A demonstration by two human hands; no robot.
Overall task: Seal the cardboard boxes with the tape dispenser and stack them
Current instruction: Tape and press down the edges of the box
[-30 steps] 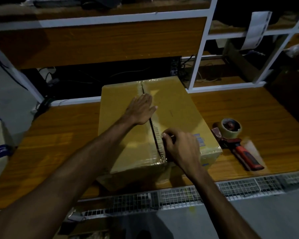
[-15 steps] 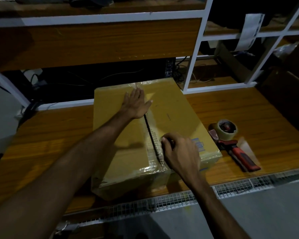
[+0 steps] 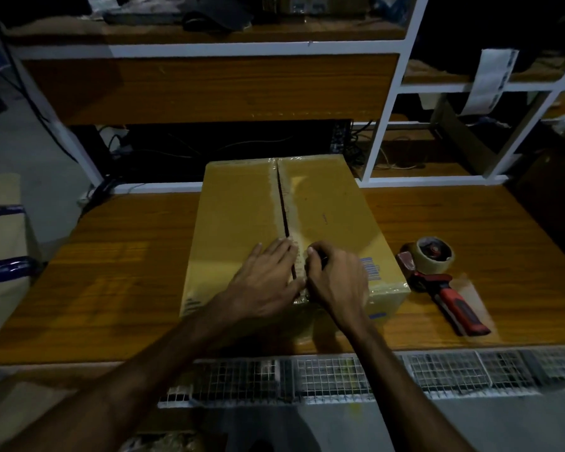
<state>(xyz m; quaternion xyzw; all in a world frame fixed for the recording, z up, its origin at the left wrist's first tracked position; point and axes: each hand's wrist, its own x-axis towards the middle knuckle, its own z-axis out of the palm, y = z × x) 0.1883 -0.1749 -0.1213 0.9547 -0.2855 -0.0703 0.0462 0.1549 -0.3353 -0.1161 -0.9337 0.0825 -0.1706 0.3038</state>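
Pressing flat on box seam — left hand; right hand curled beside.

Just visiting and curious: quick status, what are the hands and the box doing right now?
Left hand flat on cardboard box beside the seam. Right hand curled, pinching at the tape. Tape dispenser lies untouched on table. Nothing in the way.

Dim warm light, glare on tape, dark corners, wide-angle edge bending.
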